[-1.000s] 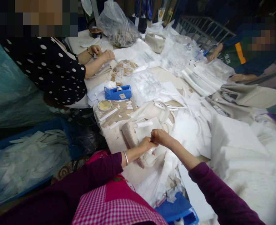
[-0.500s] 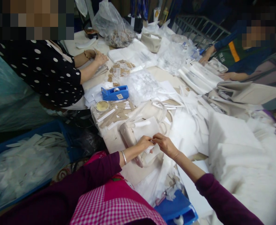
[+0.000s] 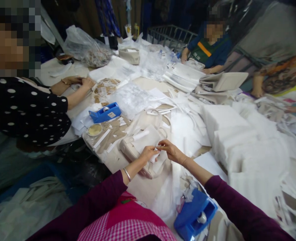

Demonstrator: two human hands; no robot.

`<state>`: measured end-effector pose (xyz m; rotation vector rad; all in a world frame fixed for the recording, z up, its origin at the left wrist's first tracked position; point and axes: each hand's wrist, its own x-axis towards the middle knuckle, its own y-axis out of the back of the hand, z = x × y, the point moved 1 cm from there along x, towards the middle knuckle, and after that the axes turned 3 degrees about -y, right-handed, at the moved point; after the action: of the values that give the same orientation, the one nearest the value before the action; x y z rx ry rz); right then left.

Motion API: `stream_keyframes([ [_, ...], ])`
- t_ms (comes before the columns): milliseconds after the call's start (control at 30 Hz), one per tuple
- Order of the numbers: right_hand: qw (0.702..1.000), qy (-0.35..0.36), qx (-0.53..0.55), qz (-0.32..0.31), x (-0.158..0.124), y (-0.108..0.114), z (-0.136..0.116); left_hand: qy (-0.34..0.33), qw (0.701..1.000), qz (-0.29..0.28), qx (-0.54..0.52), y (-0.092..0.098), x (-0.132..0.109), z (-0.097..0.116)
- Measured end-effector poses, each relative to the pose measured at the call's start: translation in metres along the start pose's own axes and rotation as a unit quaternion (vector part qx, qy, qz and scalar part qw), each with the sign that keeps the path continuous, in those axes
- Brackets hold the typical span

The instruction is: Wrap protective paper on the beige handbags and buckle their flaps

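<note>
Both hands met over the beige bag (image 3: 137,150) at the table's near edge, left hand (image 3: 148,154) and right hand (image 3: 171,151) pinching a small white strip (image 3: 157,148), best kept taut and pressed down flat.

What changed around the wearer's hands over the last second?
The camera swung right, bringing a second blue tape dispenser fully into view. The right hand dropped slightly toward the cream bag. The left hand stayed on it, both pinching a small white piece. The far tape dispenser did not move.
</note>
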<state>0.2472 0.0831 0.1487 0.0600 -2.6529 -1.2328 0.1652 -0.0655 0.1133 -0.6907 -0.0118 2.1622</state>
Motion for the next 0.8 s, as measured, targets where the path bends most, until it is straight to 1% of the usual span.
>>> stream_keyframes([
  [67,0.991,-0.066,0.064,0.101,-0.012,0.001,-0.003,-0.011,0.999,-0.002,0.032,0.000,0.004,-0.001],
  [100,0.976,-0.112,0.095,0.163,-0.024,0.002,-0.006,-0.019,0.999,-0.004,0.048,0.000,0.006,-0.002],
  [133,0.952,-0.163,0.123,0.230,-0.041,0.004,-0.009,-0.029,0.998,-0.005,0.060,0.000,0.007,-0.002],
  [167,0.919,-0.216,0.145,0.297,-0.063,0.005,-0.014,-0.038,0.997,-0.006,0.069,0.000,0.008,-0.002],
  [200,0.876,-0.269,0.163,0.364,-0.089,0.006,-0.020,-0.045,0.996,-0.007,0.076,0.001,0.009,-0.003],
  [233,0.826,-0.320,0.176,0.428,-0.119,0.005,-0.027,-0.051,0.995,-0.008,0.082,0.001,0.010,-0.003],
  [300,0.713,-0.415,0.188,0.533,-0.184,-0.002,-0.047,-0.061,0.994,-0.012,0.095,-0.001,0.011,-0.002],
  [333,0.656,-0.459,0.186,0.570,-0.217,-0.008,-0.060,-0.062,0.993,-0.015,0.104,-0.003,0.012,-0.002],
  [367,0.606,-0.503,0.182,0.589,-0.247,-0.017,-0.073,-0.063,0.992,-0.017,0.109,-0.005,0.013,-0.001],
  [400,0.566,-0.546,0.181,0.590,-0.273,-0.027,-0.087,-0.063,0.992,-0.016,0.110,-0.007,0.014,-0.001],
  [433,0.538,-0.587,0.187,0.575,-0.295,-0.038,-0.100,-0.064,0.992,-0.014,0.106,-0.010,0.015,0.000],
  [500,0.502,-0.658,0.214,0.519,-0.324,-0.063,-0.123,-0.063,0.994,-0.001,0.089,-0.014,0.016,0.001],
  [533,0.492,-0.681,0.231,0.491,-0.330,-0.075,-0.132,-0.063,0.995,0.004,0.082,-0.016,0.017,0.001],
  [600,0.490,-0.696,0.261,0.456,-0.332,-0.096,-0.144,-0.063,0.995,0.006,0.079,-0.017,0.016,0.002],
  [633,0.493,-0.693,0.270,0.451,-0.328,-0.104,-0.148,-0.064,0.995,0.003,0.080,-0.018,0.015,0.002],
  [700,0.501,-0.674,0.287,0.461,-0.315,-0.117,-0.151,-0.067,0.994,-0.001,0.082,-0.017,0.014,0.001],
  [733,0.498,-0.665,0.295,0.472,-0.308,-0.121,-0.151,-0.069,0.994,-0.001,0.082,-0.017,0.014,0.001],
  [800,0.481,-0.651,0.308,0.500,-0.296,-0.126,-0.150,-0.072,0.994,0.002,0.082,-0.017,0.015,0.000],
])
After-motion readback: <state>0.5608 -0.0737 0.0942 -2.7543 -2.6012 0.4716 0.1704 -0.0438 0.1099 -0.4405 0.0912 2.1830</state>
